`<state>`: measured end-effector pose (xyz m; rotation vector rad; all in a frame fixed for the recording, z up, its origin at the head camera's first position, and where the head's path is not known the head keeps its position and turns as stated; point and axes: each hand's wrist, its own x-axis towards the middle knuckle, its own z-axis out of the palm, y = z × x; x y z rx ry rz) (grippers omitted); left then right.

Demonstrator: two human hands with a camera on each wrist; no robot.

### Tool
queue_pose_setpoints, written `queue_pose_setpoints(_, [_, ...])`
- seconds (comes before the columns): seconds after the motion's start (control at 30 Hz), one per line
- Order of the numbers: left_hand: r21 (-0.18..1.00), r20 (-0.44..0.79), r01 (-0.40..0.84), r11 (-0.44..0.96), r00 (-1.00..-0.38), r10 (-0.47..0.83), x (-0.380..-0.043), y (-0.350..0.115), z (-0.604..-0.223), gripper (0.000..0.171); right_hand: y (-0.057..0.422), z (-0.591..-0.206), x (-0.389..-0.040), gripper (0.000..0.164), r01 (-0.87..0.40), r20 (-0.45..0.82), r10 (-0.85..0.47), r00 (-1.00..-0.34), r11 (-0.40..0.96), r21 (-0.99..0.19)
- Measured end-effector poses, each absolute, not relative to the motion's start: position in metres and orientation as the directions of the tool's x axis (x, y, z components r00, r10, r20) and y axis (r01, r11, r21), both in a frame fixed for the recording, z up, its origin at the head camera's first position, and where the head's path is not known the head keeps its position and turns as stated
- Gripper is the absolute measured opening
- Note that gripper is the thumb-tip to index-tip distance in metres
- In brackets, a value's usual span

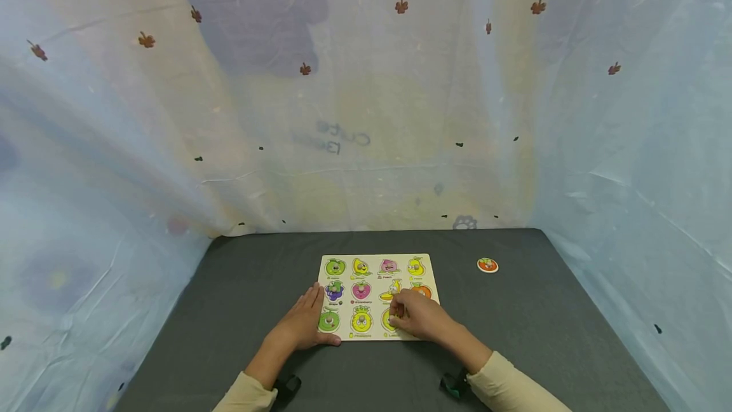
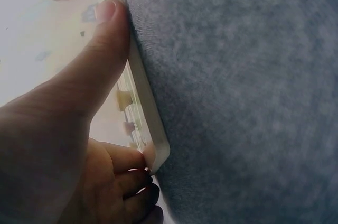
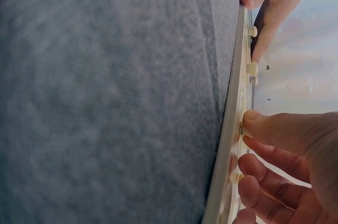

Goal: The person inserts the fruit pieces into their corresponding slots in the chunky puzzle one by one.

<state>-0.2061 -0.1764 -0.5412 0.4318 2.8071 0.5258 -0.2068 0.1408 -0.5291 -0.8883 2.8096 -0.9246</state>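
Observation:
A pale wooden knob puzzle board (image 1: 375, 259) with rows of fruit pieces lies on the dark cloth. My left hand (image 1: 303, 318) rests at its front left corner, fingers along the left edge and thumb (image 2: 108, 28) on the front edge. Over the front right part of the board, my right hand (image 1: 422, 315) pinches the knob of the yellow lemon piece (image 1: 386, 320) between thumb and forefinger. Whether that piece sits fully in its recess cannot be told. The hand hides the board's front right corner. Beside it are the banana piece (image 1: 392, 288) and the orange piece (image 1: 423, 289).
A loose round orange-red fruit piece (image 1: 487, 265) lies on the cloth-covered table (image 1: 257, 272), right of the board. Patterned pale curtains (image 1: 366, 177) hang behind the table and along both sides. Knobs (image 3: 252, 68) stand up from the board's pieces.

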Motion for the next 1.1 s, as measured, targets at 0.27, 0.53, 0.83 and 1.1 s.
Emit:
queue_pose_setpoints(0.27, [0.381,-0.191,0.237,0.893,-0.925,0.327,-0.206,-0.176,-0.54,0.13,0.145,-0.53,-0.209,0.015,-0.474,0.09,-0.516,-0.852,0.687,-0.551])
queue_pose_setpoints(0.53, [0.388,-0.191,0.236,0.891,-0.925,0.329,-0.206,-0.176,-0.541,0.13,0.154,-0.529,-0.21,0.013,-0.477,0.109,-0.506,-0.856,0.689,-0.546])
queue_pose_setpoints(0.83, [0.396,-0.193,0.233,0.888,-0.925,0.329,-0.206,-0.176,-0.539,0.13,0.168,-0.527,-0.211,0.009,-0.466,0.137,-0.476,-0.869,0.69,-0.554])
queue_pose_setpoints(1.1, [0.394,-0.2,0.23,0.89,-0.924,0.327,-0.206,-0.176,-0.539,0.13,0.182,-0.523,-0.215,0.012,-0.432,0.141,-0.436,-0.889,0.692,-0.578])
